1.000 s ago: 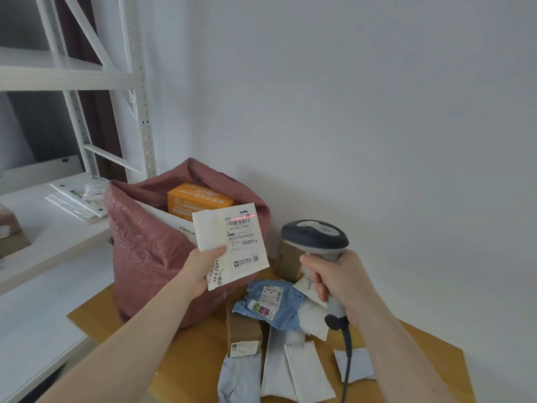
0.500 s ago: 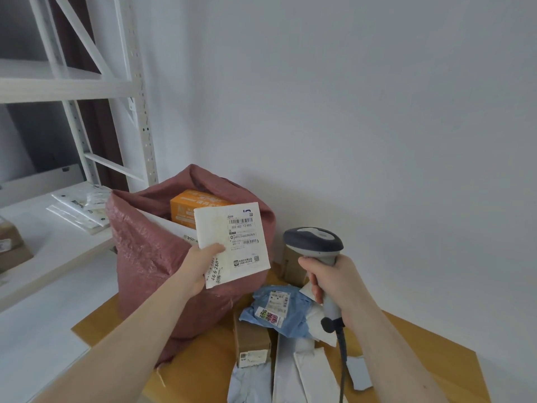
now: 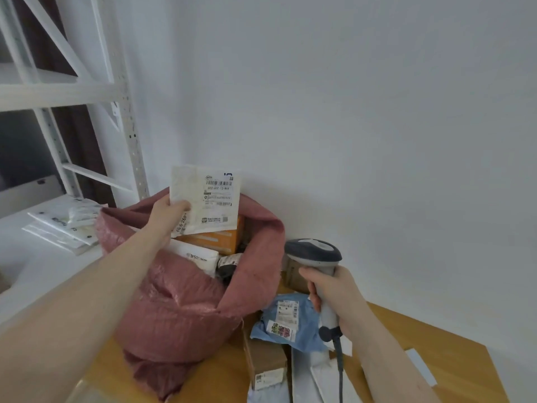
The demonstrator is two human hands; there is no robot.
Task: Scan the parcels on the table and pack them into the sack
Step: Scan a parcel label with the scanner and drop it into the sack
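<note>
Envelope (image 3: pixel 207 199), white with its label facing the camera, is pinched at its lower left corner by the left hand (image 3: pixel 168 212) above the sack's (image 3: pixel 180 309) open mouth: the packing step. Next, I judge, lower and release it inside. Right hand (image 3: pixel 334 298) is wrapped around the scanner (image 3: pixel 315 257) over parcels (image 3: pixel 283 319) near the table's (image 3: pixel 453 370) back edge.

A: Where is everything, relative to the sack (image 3: pixel 186 309)?
B: The sack stands on the table (image 3: pixel 453 359). The flat parcel (image 3: pixel 209 199) is above its mouth, in the left hand (image 3: pixel 167 212).
A: And inside?
B: A box (image 3: pixel 215 239) and other parcels. To its right, the scanner (image 3: pixel 315 257) in the right hand (image 3: pixel 337 298); the soft parcel (image 3: pixel 287 321) and the carton (image 3: pixel 266 359) lie there too. The shelf (image 3: pixel 43 237) is left.
</note>
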